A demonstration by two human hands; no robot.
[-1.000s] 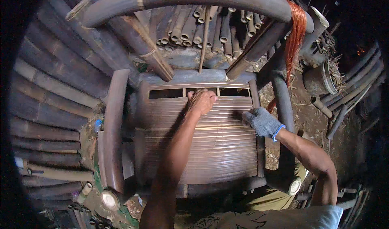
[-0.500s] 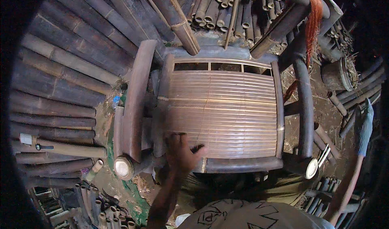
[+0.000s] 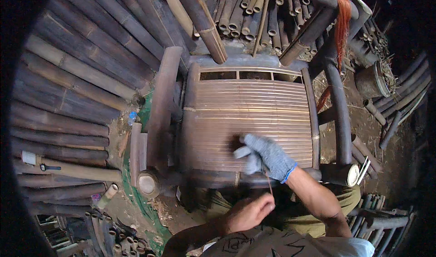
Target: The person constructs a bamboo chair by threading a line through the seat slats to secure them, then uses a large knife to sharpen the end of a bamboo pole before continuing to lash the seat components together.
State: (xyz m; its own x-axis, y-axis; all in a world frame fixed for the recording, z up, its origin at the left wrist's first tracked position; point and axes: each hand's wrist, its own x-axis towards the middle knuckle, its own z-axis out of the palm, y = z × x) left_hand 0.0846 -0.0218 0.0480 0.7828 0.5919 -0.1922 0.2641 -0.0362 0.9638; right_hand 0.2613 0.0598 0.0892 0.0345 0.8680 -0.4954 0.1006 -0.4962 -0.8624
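Note:
A bamboo chair (image 3: 250,179) stands before me, its seat (image 3: 254,107) made of narrow split slats. My right hand (image 3: 270,157), in a grey knitted glove with a blue cuff, is over the seat's near edge, fingers curled and partly blurred. From its underside a thin reddish cord (image 3: 270,184) runs down to my left hand (image 3: 252,214). That bare hand is closed just in front of the chair, its fingertips pinching the cord. How the cord sits in the glove is hidden.
An orange-red bundle of strands (image 3: 343,25) hangs from the chair's top rail at the right. Thick bamboo poles (image 3: 77,79) lie along the left, with a watch (image 3: 50,167) on one. Cut bamboo tubes (image 3: 254,11) are piled behind. A bucket (image 3: 372,79) stands right.
My right hand has come in from far right to the seat's near edge. My left hand has dropped from the seat's near-left corner toward me and closed on the cord.

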